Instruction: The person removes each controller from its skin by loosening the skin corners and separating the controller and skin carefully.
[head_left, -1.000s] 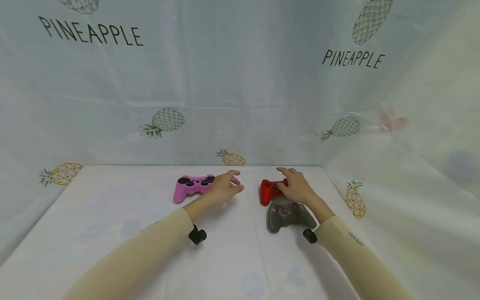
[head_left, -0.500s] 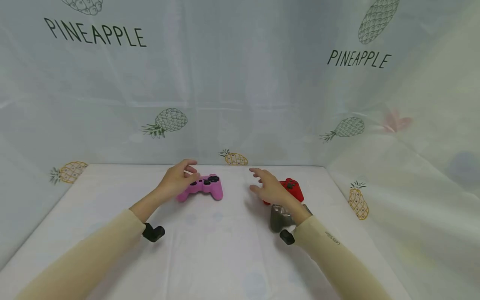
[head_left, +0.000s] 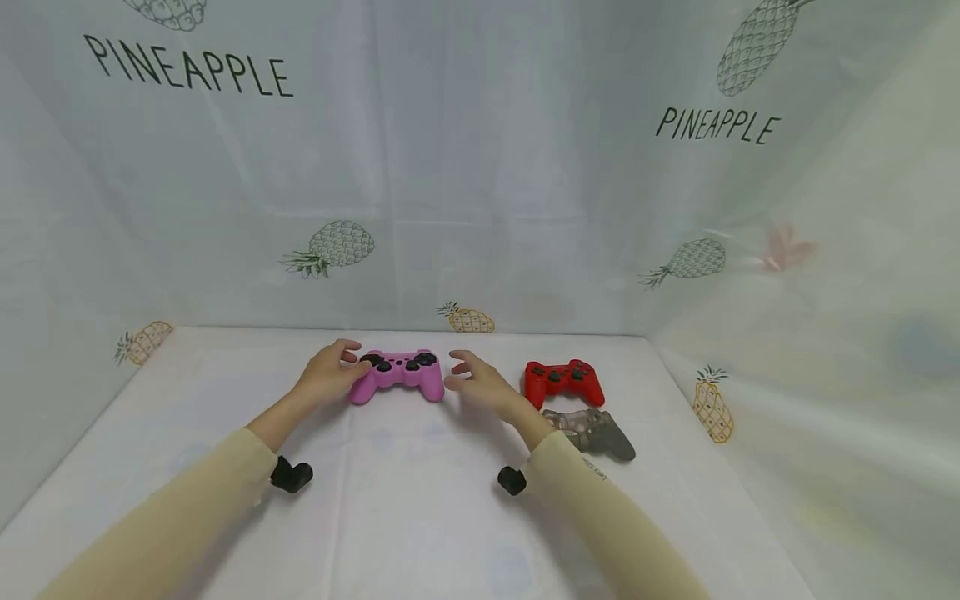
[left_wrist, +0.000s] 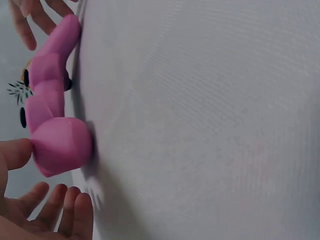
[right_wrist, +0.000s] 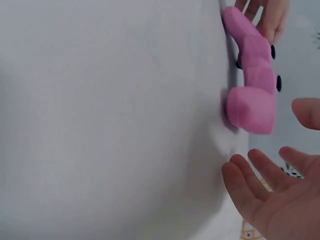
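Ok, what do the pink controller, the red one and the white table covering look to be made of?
Pink controller: probably moulded plastic, matte to satin, judging by its smooth, evenly coloured shell.
Red controller: likely plastic too, going by its moulded shape; too small to judge finish.
White table covering: perhaps thin fabric, dull-finished; fine ribbing shows close up, textured plastic possible.

The left hand [head_left: 326, 377], a second ago over the pink controller's [head_left: 399, 377] 3 o'clock end, is now at its 9 o'clock side. The right hand [head_left: 483, 386] has left the red controller [head_left: 564, 382] and sits near the pink one's 3 o'clock side. The red controller shows nearly whole; the grey controller's [head_left: 600, 433] 9 o'clock end is now covered.
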